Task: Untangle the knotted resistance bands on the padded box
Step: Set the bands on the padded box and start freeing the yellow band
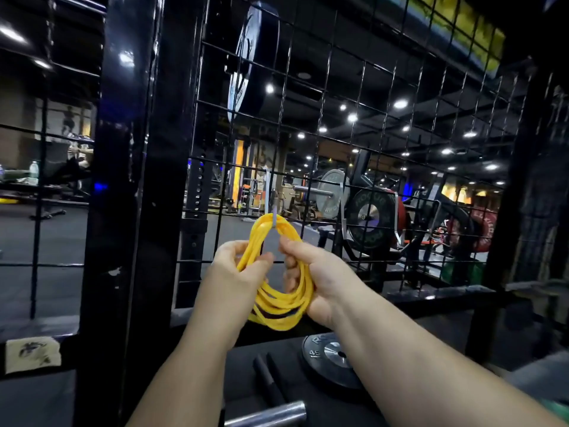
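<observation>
Hanging from a grey hook (273,221) on the wire mesh panel (330,53), the coil of yellow resistance bands (277,309) is dangling between your hands, raised above the dark padded surface (246,349) rather than lying on it. Your left hand (237,266) is pinching the coil's left strands between thumb and curled fingers; your right hand (314,272) is gripping the right strands, fingers wrapped through the loop. Lying below your forearms: one black weight plate (329,359), two black handles (268,377), one steel bar end (271,412). Standing just left of the mesh: a thick black post (132,180). Showing behind the mesh: loaded barbell plates (369,217).
</observation>
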The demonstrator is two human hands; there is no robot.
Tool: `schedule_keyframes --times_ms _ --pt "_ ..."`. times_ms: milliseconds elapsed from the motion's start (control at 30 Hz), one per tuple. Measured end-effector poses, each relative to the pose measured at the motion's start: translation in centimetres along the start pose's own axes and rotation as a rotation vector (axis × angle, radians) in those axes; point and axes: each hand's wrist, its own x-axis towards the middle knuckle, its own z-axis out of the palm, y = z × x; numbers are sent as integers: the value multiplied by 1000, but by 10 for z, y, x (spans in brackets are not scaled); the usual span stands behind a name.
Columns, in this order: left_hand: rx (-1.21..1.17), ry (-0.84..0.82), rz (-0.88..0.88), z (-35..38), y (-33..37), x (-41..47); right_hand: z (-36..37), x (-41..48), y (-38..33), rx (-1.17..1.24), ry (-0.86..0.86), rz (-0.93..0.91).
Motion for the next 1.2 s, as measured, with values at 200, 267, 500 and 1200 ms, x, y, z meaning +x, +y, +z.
schedule_keyframes --times_ms 200,267,500,1200 --pt "-183 -16 -58 9 -9 -31 -18 -13 27 -167 -237 -46" --pt "-193 16 -75 14 -15 -37 -22 -16 31 -180 -232 -83" --pt "-107 97 -23 31 -32 -48 -30 -20 45 -368 -85 -246" --pt "-75 30 -209 110 -82 -90 -124 -53 90 -377 349 -233"
